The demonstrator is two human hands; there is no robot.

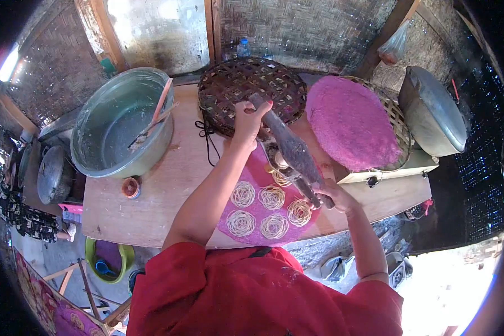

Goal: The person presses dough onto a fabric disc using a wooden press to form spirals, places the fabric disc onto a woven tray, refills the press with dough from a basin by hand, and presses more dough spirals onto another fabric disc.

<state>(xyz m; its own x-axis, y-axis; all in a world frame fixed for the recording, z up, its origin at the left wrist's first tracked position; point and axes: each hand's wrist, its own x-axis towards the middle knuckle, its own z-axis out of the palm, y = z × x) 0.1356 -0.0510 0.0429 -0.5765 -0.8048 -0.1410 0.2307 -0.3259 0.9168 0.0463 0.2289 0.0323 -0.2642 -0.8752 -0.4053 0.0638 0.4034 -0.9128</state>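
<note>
A dark wooden hand press [291, 143] slants across the middle of the table, its two long bars held one over the other. My left hand [249, 122] is closed around its far upper end. Lower right, my right hand [337, 197] grips the near end, where the handles meet. Pale dough [280, 161] shows between the bars. Beneath the press lies a pink mesh sheet [229, 229]. Several flat round nests of pale strands rest on it, among them one nest [241, 223] at the front left and another nest [299, 213] close to my right hand.
A large green tub [84, 137] with a stick leaning inside stands left, beside a small jar [131, 188]. Behind the press is a dark woven tray [218, 84]. To the right, a pink mesh round [350, 123] lies on a basket, near a big metal pot [431, 112].
</note>
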